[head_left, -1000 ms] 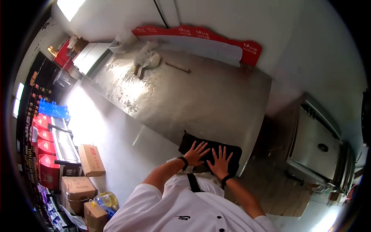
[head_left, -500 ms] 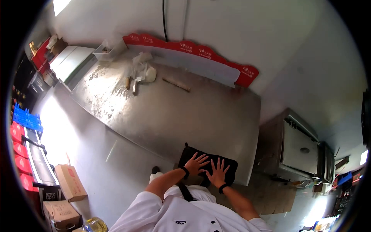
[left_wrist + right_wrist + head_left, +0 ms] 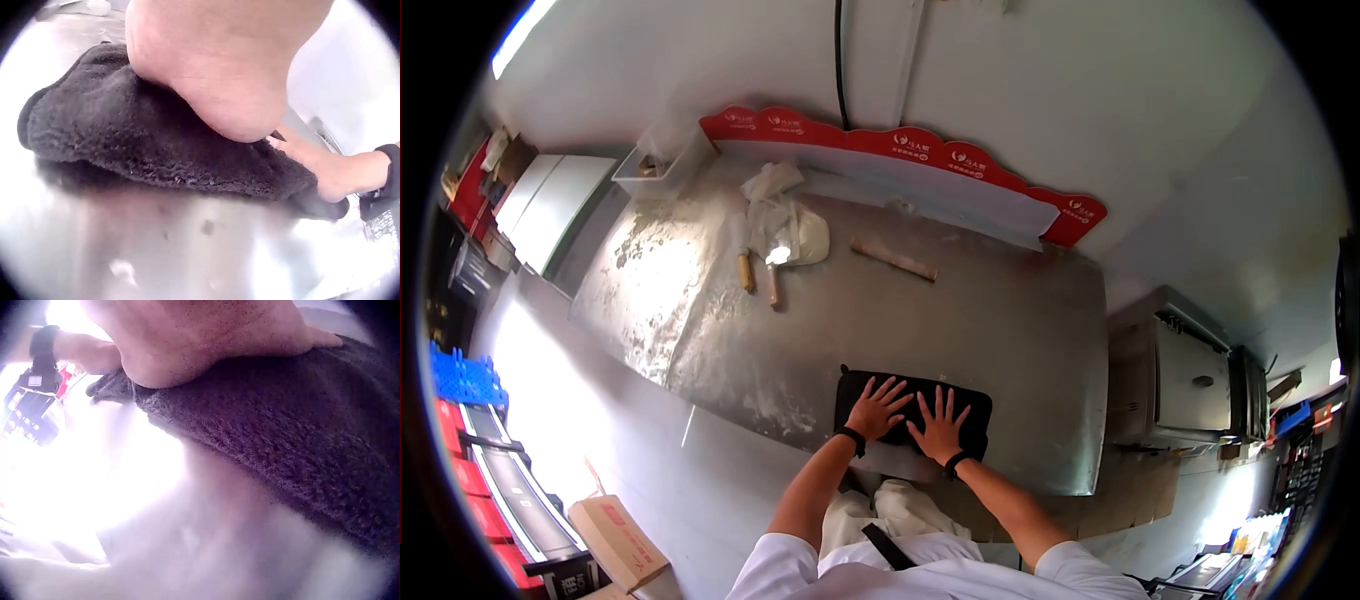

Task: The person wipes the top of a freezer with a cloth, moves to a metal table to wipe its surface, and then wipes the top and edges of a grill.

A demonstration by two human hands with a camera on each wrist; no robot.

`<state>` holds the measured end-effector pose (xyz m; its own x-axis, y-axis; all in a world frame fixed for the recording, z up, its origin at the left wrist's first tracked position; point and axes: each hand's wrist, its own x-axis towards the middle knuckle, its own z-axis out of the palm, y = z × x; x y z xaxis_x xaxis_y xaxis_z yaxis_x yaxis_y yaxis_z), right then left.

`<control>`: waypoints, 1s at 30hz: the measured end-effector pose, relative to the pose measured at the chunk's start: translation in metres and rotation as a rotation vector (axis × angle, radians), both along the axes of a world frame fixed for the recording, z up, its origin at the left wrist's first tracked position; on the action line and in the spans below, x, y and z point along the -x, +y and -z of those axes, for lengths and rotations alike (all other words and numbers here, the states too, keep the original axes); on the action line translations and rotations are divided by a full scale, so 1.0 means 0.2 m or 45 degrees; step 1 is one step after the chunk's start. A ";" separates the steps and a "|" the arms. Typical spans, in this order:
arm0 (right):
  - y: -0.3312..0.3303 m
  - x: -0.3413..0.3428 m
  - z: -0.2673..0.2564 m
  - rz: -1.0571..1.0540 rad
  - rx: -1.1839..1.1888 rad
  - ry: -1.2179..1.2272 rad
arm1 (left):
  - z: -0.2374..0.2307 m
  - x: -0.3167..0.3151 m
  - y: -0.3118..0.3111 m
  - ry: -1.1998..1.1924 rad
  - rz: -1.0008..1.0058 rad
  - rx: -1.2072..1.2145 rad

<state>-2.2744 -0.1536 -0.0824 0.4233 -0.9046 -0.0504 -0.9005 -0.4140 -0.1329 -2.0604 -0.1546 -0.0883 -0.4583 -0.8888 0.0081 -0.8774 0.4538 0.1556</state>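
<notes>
Head view showed a metal table (image 3: 1020, 340) with a folded dark cloth (image 3: 974, 422) at its near edge, just in front of the person. Farther back lay a wooden stick (image 3: 895, 260), and to its left a clear plastic bag (image 3: 772, 212) beside a pale rounded lump (image 3: 813, 238), with two handles (image 3: 746, 272) pointing toward the near side. These stood well apart from the cloth. A translucent bin (image 3: 662, 175) sat at the far left corner, whitish residue marked the left part of the tabletop, and a red scalloped board (image 3: 900, 142) ran along the back by the wall. A steel cabinet (image 3: 1190, 385) stood beyond the right end; a cardboard box (image 3: 622, 540) and a blue crate (image 3: 466, 380) were at the lower left.

Both forearms reached forward, a black band on each wrist. Left hand (image 3: 878, 408) and right hand (image 3: 941, 428) lay side by side on top of the cloth, palms down, fingers straight and spread wide, pressing rather than gripping. In both wrist views the heel of the hand rested on the plush fabric, and the cloth's thick edge lay along the shiny tabletop.
</notes>
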 end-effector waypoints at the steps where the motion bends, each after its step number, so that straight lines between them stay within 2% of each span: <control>1: -0.06 -0.03 0.01 -0.006 0.025 0.001 | -0.02 -0.03 -0.07 -0.008 -0.015 0.003; 9: -0.64 -0.39 -0.01 0.115 0.057 -0.099 | -0.11 -0.36 -0.73 -0.030 0.083 -0.045; 11: -0.77 -0.46 0.00 0.147 0.091 -0.159 | -0.15 -0.41 -0.90 -0.176 0.108 0.033; 14: -0.99 -0.55 -0.01 0.155 0.117 -0.138 | -0.13 -0.49 -1.12 -0.167 0.137 0.018; 21: -1.36 -0.65 -0.02 0.164 0.163 -0.107 | -0.15 -0.59 -1.48 -0.036 0.133 -0.015; 30: -1.77 -0.74 -0.01 0.223 0.230 -0.089 | -0.14 -0.67 -1.94 0.027 0.190 0.093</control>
